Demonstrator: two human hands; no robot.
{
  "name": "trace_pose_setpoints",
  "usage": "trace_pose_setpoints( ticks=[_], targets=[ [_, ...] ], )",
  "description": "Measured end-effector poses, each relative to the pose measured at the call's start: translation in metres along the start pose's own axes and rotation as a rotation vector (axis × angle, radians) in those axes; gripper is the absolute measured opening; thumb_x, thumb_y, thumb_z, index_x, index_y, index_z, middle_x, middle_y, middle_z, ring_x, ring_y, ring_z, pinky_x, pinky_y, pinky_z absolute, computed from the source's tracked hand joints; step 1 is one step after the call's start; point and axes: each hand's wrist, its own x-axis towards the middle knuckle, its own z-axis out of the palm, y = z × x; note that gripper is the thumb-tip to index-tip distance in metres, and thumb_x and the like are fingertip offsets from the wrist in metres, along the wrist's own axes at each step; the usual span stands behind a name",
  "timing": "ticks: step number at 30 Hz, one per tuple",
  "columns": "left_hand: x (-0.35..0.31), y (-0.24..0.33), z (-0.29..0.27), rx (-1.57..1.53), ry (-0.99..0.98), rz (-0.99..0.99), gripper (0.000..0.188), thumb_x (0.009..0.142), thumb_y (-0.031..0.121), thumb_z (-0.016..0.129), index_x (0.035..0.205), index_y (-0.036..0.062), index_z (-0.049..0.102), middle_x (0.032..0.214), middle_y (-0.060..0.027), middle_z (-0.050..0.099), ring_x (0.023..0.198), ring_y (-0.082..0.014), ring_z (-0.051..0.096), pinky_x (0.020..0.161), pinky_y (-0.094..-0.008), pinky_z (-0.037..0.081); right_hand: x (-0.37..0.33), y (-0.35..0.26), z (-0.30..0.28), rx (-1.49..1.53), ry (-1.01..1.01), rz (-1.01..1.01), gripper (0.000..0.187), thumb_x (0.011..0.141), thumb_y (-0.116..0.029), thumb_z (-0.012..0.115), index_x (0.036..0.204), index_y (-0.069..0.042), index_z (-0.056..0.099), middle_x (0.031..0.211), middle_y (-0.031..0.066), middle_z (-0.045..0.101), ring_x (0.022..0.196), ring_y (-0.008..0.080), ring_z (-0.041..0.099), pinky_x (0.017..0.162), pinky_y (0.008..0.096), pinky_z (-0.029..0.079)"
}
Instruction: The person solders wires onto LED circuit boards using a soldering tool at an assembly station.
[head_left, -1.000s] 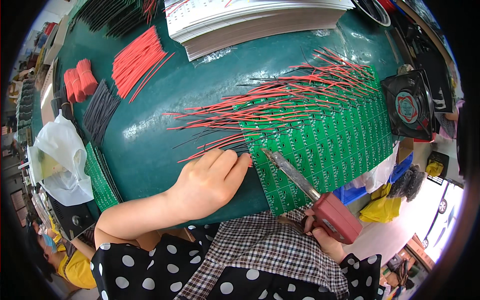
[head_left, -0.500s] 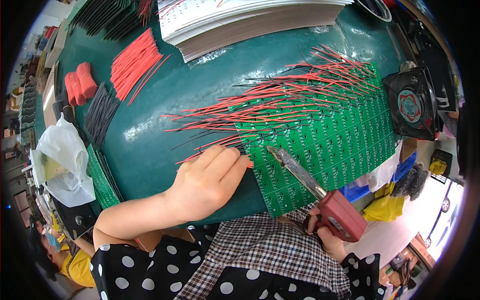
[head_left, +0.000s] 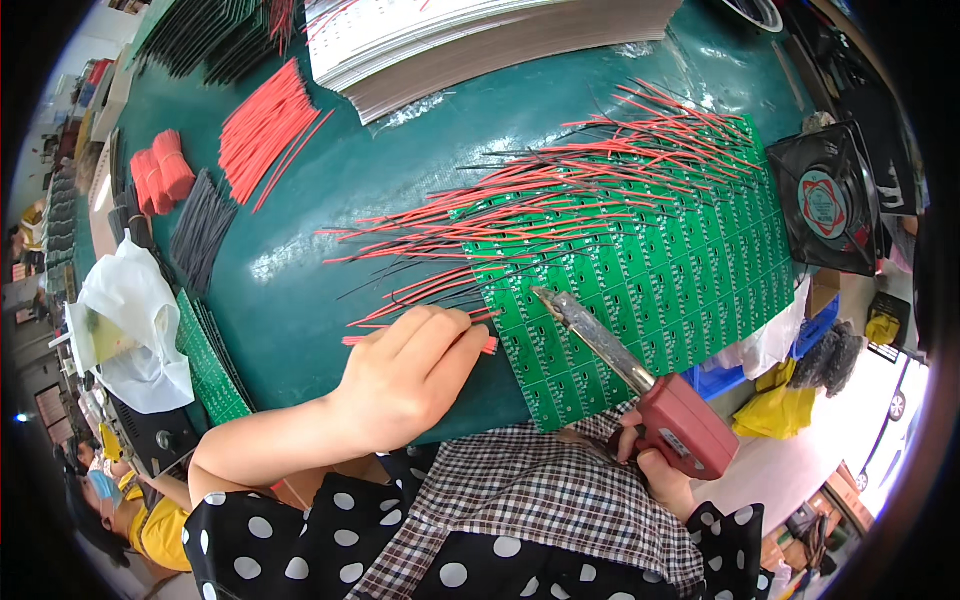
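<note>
My left hand (head_left: pixel 408 375) is closed around a small bunch of red wires (head_left: pixel 491 345), whose ends poke out on both sides of the fingers, by the left edge of a green circuit board panel (head_left: pixel 650 335). In my right hand (head_left: pixel 662 478) is a soldering gun (head_left: pixel 690 425) with a dark red body. Its tip points up and left over the panel's left part; whether it touches the board I cannot tell. Rows of red and black wires (head_left: pixel 540 195) lie across the panel's upper part, their loose ends reaching left over the green table.
Loose red wires (head_left: pixel 265 130), tied red bundles (head_left: pixel 162 175) and black wires (head_left: pixel 203 230) lie left. A paper stack (head_left: pixel 490 60) is at the back, a black fan (head_left: pixel 825 200) right. Nearer left are a white bag (head_left: pixel 135 320) and more boards (head_left: pixel 210 365). Another person (head_left: pixel 150 525) sits lower left.
My left hand has drawn back slightly left and down from the panel's edge, the red wires still in it. The soldering gun stays almost in place, and the whole view has shifted slightly.
</note>
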Motion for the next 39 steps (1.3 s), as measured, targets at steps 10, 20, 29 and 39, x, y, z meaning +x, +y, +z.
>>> trace_pose_setpoints(
  ticks=[10, 20, 29, 39],
  targets=[
    [-0.004, -0.007, 0.016, 0.246, 0.118, 0.166, 0.032, 0.056, 0.002, 0.064, 0.087, -0.0077, 0.062, 0.083, -0.0113, 0.058, 0.070, -0.0213, 0.057, 0.059, -0.0281, 0.050, -0.003, 0.000, 0.001, -0.060, -0.028, 0.016, 0.064, 0.069, -0.006, 0.070, 0.124, 0.007, 0.041, 0.100, 0.0145, 0.060, 0.069, 0.0166, 0.059, 0.060, 0.0251, 0.046],
    [-0.003, -0.013, 0.023, 0.354, 0.161, 0.252, 0.028, 0.059, 0.002, 0.066, 0.086, -0.0073, 0.062, 0.082, -0.0108, 0.059, 0.068, -0.0202, 0.058, 0.057, -0.0274, 0.049, -0.003, 0.000, 0.001, -0.028, -0.058, -0.047, 0.064, 0.070, -0.009, 0.072, 0.123, 0.006, 0.041, 0.100, 0.0137, 0.060, 0.070, 0.0169, 0.059, 0.061, 0.0263, 0.046],
    [0.001, -0.014, 0.020, 0.252, 0.148, 0.223, 0.027, 0.060, 0.002, 0.066, 0.086, -0.0056, 0.063, 0.078, -0.0095, 0.059, 0.068, -0.0210, 0.060, 0.056, -0.0279, 0.050, -0.007, 0.002, -0.001, -0.025, -0.042, -0.061, 0.065, 0.071, -0.012, 0.074, 0.123, 0.005, 0.039, 0.101, 0.0144, 0.060, 0.069, 0.0176, 0.059, 0.060, 0.0268, 0.047],
    [0.019, -0.010, 0.008, 0.112, 0.040, 0.225, 0.031, 0.060, 0.004, 0.063, 0.090, -0.0048, 0.062, 0.083, -0.0111, 0.058, 0.069, -0.0214, 0.060, 0.055, -0.0287, 0.050, -0.003, 0.001, 0.001, 0.018, -0.069, -0.083, 0.064, 0.074, -0.006, 0.069, 0.128, 0.003, 0.036, 0.103, 0.0143, 0.059, 0.072, 0.0174, 0.058, 0.062, 0.0264, 0.046]
  ],
)
